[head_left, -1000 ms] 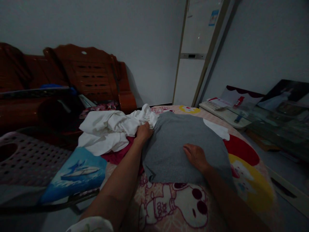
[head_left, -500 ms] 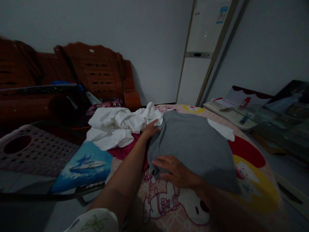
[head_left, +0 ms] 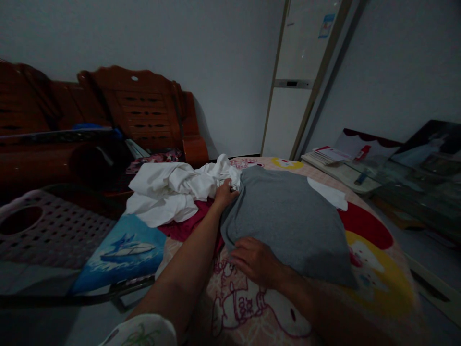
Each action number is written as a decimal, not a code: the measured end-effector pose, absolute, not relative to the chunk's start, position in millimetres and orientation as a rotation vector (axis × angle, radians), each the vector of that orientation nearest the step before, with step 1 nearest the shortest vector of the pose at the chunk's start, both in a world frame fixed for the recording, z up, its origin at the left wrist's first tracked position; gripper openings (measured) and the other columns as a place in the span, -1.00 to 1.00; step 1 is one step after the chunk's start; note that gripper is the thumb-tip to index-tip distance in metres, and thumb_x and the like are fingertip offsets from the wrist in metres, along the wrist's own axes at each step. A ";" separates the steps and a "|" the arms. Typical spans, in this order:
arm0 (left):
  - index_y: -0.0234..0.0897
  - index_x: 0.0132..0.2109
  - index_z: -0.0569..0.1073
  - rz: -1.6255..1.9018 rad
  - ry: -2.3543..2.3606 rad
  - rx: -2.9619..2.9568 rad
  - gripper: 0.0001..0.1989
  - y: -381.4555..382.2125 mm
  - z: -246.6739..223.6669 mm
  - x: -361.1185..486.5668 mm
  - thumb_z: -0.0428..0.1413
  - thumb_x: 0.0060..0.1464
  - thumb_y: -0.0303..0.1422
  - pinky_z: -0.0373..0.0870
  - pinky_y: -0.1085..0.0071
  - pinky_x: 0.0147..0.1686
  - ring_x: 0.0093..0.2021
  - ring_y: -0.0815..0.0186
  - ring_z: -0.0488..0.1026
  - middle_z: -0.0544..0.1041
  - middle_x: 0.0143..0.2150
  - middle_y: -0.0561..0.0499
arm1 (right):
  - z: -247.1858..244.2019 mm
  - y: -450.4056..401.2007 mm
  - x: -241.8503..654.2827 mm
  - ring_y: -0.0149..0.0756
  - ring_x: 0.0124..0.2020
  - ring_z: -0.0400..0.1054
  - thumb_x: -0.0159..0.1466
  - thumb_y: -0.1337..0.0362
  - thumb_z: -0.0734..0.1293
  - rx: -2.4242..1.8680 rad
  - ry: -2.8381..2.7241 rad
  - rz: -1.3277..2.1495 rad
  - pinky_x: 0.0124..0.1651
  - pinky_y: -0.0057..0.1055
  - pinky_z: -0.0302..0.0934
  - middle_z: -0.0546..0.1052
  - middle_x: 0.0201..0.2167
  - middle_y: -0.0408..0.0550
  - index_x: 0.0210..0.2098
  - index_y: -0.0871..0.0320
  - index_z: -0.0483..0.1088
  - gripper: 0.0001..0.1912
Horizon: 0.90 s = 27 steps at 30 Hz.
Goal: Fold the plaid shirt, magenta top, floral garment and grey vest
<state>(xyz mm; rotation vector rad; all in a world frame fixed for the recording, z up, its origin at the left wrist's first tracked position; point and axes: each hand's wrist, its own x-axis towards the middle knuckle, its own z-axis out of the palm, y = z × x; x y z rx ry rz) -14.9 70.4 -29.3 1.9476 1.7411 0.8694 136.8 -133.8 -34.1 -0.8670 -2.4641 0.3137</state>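
Note:
A grey cloth garment lies spread nearly flat on a patterned cloth cover. My left hand is closed on its far left edge, beside a crumpled white cloth. At the near left corner, the fingers of my right hand are curled and pressed together on the grey fabric; their tips are partly hidden. Under the white cloth and my left forearm, a dark pink cloth shows. A small white piece of cloth sticks out past the garment's far right side.
To the left stand a woven chair and a blue cushion with a surfboard picture. Behind them is a carved wooden sofa. A tall white cabinet-like unit stands at the wall. Papers lie on furniture at the right.
The fingers of my right hand have gone from spread to curled at the near left corner of the grey garment. My left hand stays at the far left edge.

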 end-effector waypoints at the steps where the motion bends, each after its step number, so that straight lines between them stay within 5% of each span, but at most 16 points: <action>1: -0.39 0.25 0.27 0.856 1.795 1.940 -0.30 71.4 -29.9 -12.7 0.25 -0.03 -0.35 0.35 0.35 -0.06 -0.03 0.12 0.50 0.58 -0.06 -0.19 | -34.8 -132.4 137.9 -0.30 -0.24 0.35 0.34 0.29 0.27 -0.899 -2.373 0.386 -0.14 -0.40 0.21 0.50 -0.31 -0.02 -0.30 0.18 0.46 -0.85; 7: -0.41 0.10 0.42 1.040 1.880 1.747 -0.56 80.2 -31.5 -11.5 0.13 0.09 -0.31 0.35 0.37 -0.05 -0.03 0.16 0.50 0.57 -0.04 -0.21 | -34.1 -126.0 144.4 -0.45 -0.50 0.26 0.11 0.37 0.45 -1.322 -1.855 0.717 -0.37 -0.50 0.09 0.40 -0.58 -0.23 -0.56 0.18 0.37 -0.81; 10: -0.39 0.08 0.46 1.116 1.854 1.678 -0.58 82.6 -32.1 -15.0 0.11 0.10 -0.29 0.36 0.39 -0.09 -0.05 0.18 0.51 0.58 -0.05 -0.19 | -30.5 -123.0 147.2 -0.46 -0.52 0.22 0.07 0.44 0.41 -1.443 -1.744 0.801 -0.41 -0.52 0.07 0.36 -0.59 -0.27 -0.39 0.17 0.47 -0.89; 13: -0.40 0.07 0.46 1.031 1.844 1.698 -0.50 82.2 -32.2 -16.4 0.22 -0.01 -0.26 0.36 0.39 -0.16 -0.12 0.18 0.52 0.59 -0.10 -0.16 | -26.0 -120.5 149.7 -0.45 -0.52 0.21 0.02 0.48 0.39 -1.488 -1.745 0.874 -0.41 -0.53 0.08 0.35 -0.58 -0.29 -0.15 0.16 0.51 -0.63; 17: -0.36 -0.09 0.52 0.922 1.865 1.728 -0.60 80.9 -27.7 -16.9 0.25 -0.08 -0.25 0.33 0.41 -0.26 -0.21 0.20 0.50 0.59 -0.22 -0.06 | -23.9 -120.6 152.8 -0.46 -0.53 0.23 0.14 0.35 0.35 -1.422 -1.804 0.979 -0.44 -0.53 0.09 0.36 -0.61 -0.24 -0.45 0.17 0.49 -0.93; 21: -0.31 -0.32 0.48 1.118 1.879 1.682 -0.76 79.5 -18.2 -7.5 0.10 0.09 -0.19 0.31 0.42 -0.33 -0.29 0.23 0.49 0.53 -0.39 -0.02 | -24.7 -121.2 158.6 -0.50 -0.62 0.25 0.14 0.30 0.36 -1.350 -1.673 1.259 -0.56 -0.58 0.08 0.32 -0.65 -0.29 -0.47 0.14 0.39 -0.92; 27: -0.25 -0.28 0.34 1.144 1.385 1.555 -0.83 69.0 -16.9 35.8 0.01 0.19 -0.24 0.36 0.44 -0.47 -0.52 0.32 0.47 0.40 -0.56 0.13 | -13.6 -119.2 182.1 -0.50 -0.76 0.23 0.19 0.22 0.33 -1.341 -1.761 1.564 -0.71 -0.61 -0.01 0.38 -0.73 -0.25 -0.52 0.15 0.29 -0.79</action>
